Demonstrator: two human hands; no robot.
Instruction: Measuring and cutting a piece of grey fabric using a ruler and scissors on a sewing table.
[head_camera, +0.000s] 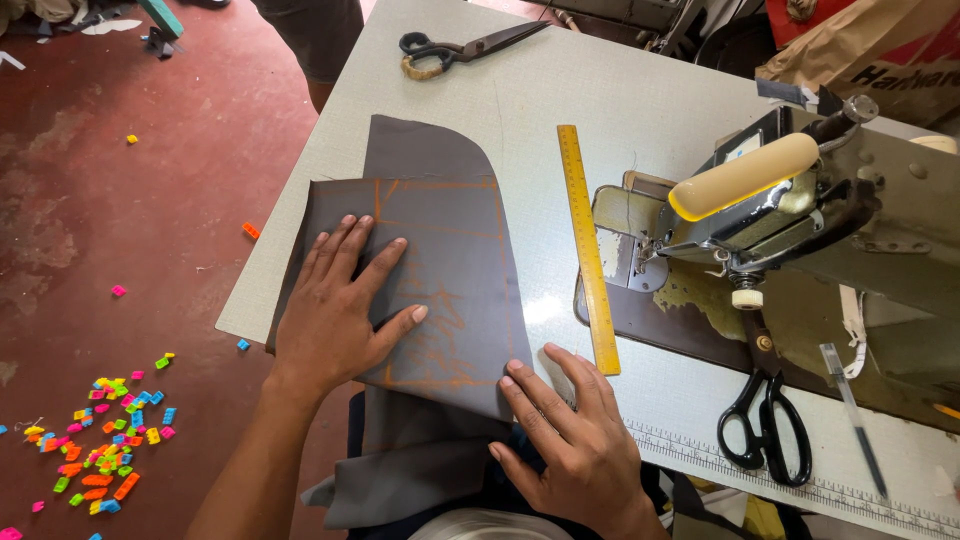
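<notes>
On the pale counter (640, 90), my left hand (335, 310) presses flat, fingers spread, on the chalk-marked grey fabric (440, 260); my right hand (575, 440), open, steadies its corner. Smoothing, I judge; next needs even alignment.

The left hand (335, 305) lay flat on the folded cloth (440, 260), which sat on the table (620, 90) left of the ruler (588, 245). The right hand (580, 440) pressed the cloth's near corner. Right of the ruler stood the sewing machine (790, 210) (scissors (765, 425) before it); large shears (465, 47) lay at the far edge.
</notes>
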